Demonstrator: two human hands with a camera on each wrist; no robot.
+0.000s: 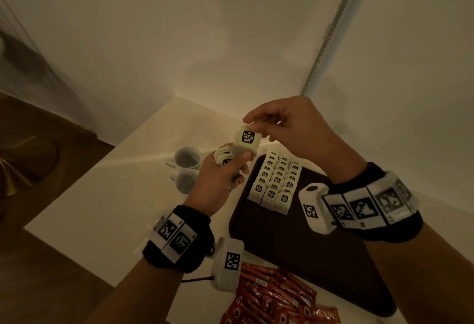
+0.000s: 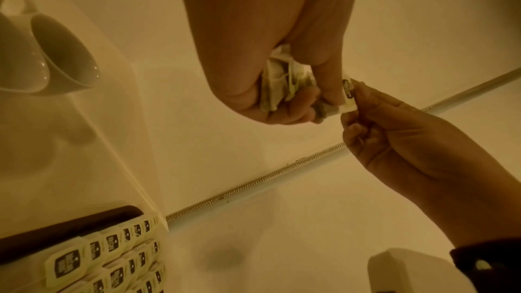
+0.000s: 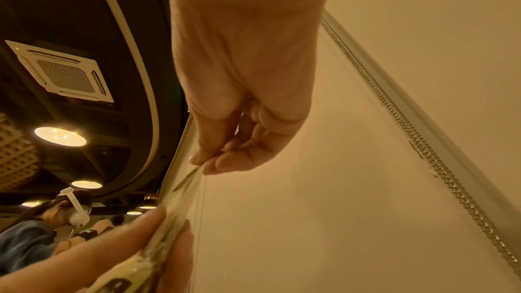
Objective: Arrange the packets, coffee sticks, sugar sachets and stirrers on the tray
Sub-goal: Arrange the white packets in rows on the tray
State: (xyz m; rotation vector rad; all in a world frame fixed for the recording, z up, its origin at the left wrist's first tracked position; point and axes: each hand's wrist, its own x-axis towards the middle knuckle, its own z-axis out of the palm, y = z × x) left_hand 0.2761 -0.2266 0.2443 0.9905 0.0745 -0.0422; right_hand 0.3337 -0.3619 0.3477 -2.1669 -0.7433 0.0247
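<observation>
pale green tea packet (image 1: 247, 139) is pinched at its top edge by the right hand (image 1: 295, 128), above the left hand (image 1: 225, 172), whose fingers grip a bunch of packets (image 1: 224, 157). below the right hand, rows of packets (image 1: 275, 182) stand on the dark tray (image 1: 307, 246).

From the head we looked steeply down on the dark brown tray (image 1: 295, 241) at lower centre. Our left wrist view faced up along the left hand (image 2: 253, 52), very near; it shared that tray, lower left. Our right wrist view tilted ceilingward.
</observation>
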